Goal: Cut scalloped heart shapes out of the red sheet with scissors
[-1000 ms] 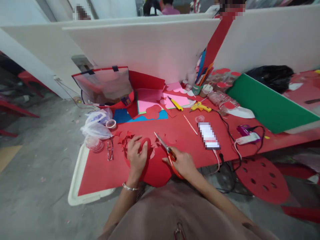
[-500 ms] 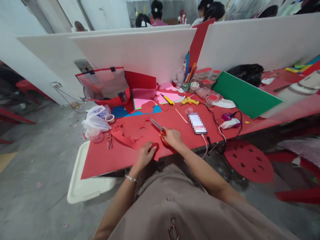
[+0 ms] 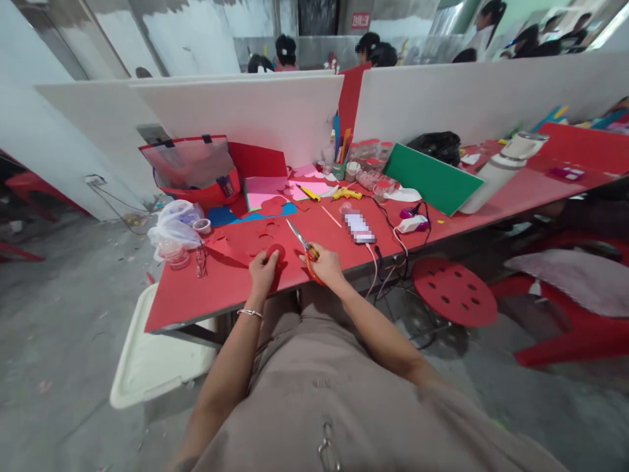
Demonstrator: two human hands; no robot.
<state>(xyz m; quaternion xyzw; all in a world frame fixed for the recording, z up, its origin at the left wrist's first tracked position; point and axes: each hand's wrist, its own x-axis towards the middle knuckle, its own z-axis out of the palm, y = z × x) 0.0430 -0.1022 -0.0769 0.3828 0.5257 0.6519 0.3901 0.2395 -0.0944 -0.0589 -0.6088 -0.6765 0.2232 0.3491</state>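
My left hand is closed on a small round red paper cutout at the near edge of the red table. My right hand grips red-handled scissors, blades pointing up and left, just right of the cutout. A larger red paper sheet with holes cut out of it lies on the table beyond my left hand.
A phone with cables lies to the right, a yellow glue gun and pink and blue paper behind. Plastic bag, tape roll at left. Green board, red stool, white partitions, people beyond.
My view has pulled back and risen. My left hand lifted the round cutout free of the larger sheet and brought it nearer the scissors; the right hand kept hold of the scissors.
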